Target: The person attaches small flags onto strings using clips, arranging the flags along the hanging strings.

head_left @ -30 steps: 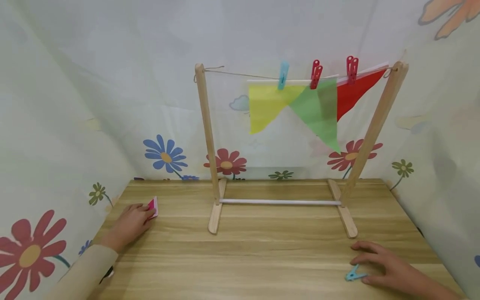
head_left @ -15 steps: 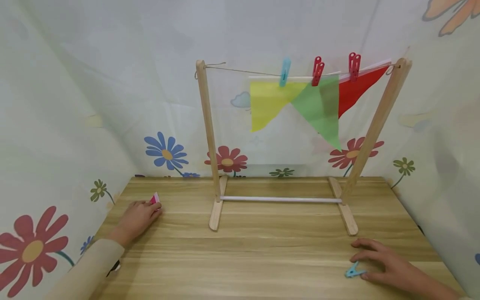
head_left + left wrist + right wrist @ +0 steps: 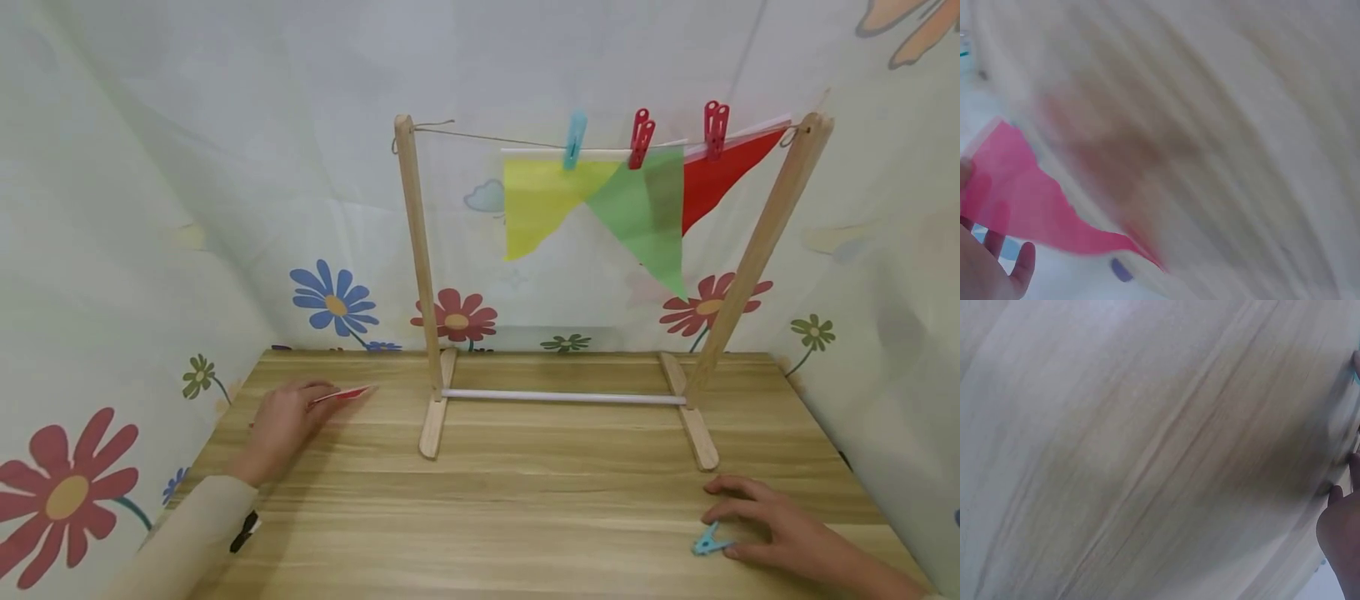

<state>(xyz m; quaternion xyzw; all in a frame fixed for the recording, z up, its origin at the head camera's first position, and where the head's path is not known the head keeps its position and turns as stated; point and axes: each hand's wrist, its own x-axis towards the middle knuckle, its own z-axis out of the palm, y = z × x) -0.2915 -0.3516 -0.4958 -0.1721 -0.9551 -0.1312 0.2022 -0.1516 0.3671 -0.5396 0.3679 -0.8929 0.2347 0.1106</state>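
Left hand (image 3: 281, 421) is pinching a pink flag (image 3: 343, 393) at its near end, holding it almost flat just above the table (image 3: 525, 500), tip pointing toward the wooden rack (image 3: 420, 275). Left wrist view is showing the pink sheet (image 3: 1029, 206) against the fingertips (image 3: 1022, 259), heavily blurred. Right hand (image 3: 772, 529) is lying on the table at the near right, fingers curling over a blue clip (image 3: 707, 543). Thumb and a fingertip are touching it, but I cannot tell whether it is really being gripped or just covered. Right wrist view is mostly blurred tabletop with the hand's edge (image 3: 1341, 531) in the corner.

Progress, judging from the layout: three flags are already hanging on the string (image 3: 487, 137), all crowding the right portion; the left stretch of the line is sitting bare. The pink one is off the line, in hand, well apart from the string. So roughly three done, one pending, with its clip lying under the right hand.

Counts:
- flags: 4 total – yellow flag (image 3: 536, 204), green flag (image 3: 645, 225), red flag (image 3: 712, 179) hanging, pink in hand
- clips: 4 total – light-blue clip (image 3: 575, 140) on the yellow flag, two red clips (image 3: 641, 137) (image 3: 715, 129) on the green and red ones, one blue clip on the table
- rack: 1, two uprights, white crossbar (image 3: 562, 397) at the base
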